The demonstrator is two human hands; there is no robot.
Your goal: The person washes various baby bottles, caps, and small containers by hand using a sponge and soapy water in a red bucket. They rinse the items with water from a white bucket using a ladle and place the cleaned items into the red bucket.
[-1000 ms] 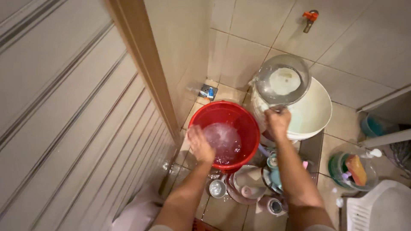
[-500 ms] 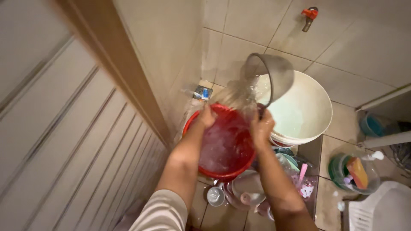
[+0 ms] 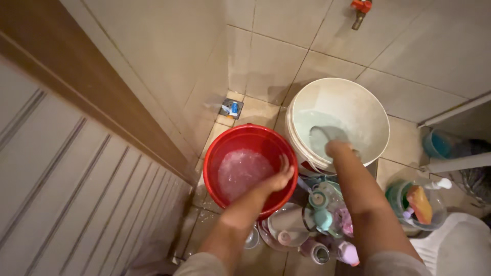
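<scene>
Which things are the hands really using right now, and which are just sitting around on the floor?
In use:
left hand on the red bucket
right hand dipping the scoop in the white bucket

Just lying about:
dishes and cups
clear tub of cleaning things
wall tap

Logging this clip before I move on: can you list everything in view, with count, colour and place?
Red bucket: one, red, on the tiled floor by the wall, holding foamy water.
White bucket: one, white, right of the red one, with water inside.
Scoop: one, translucent grey, dipped in the white bucket.
Tap: one, orange handle, on the wall above.
Dishes and cups: several, mixed pastel colours, piled on the floor below the buckets.
Clear tub: one, holding an orange sponge, far right.
Left hand: on the red bucket's near rim.
Right hand: inside the white bucket, at the scoop.
</scene>
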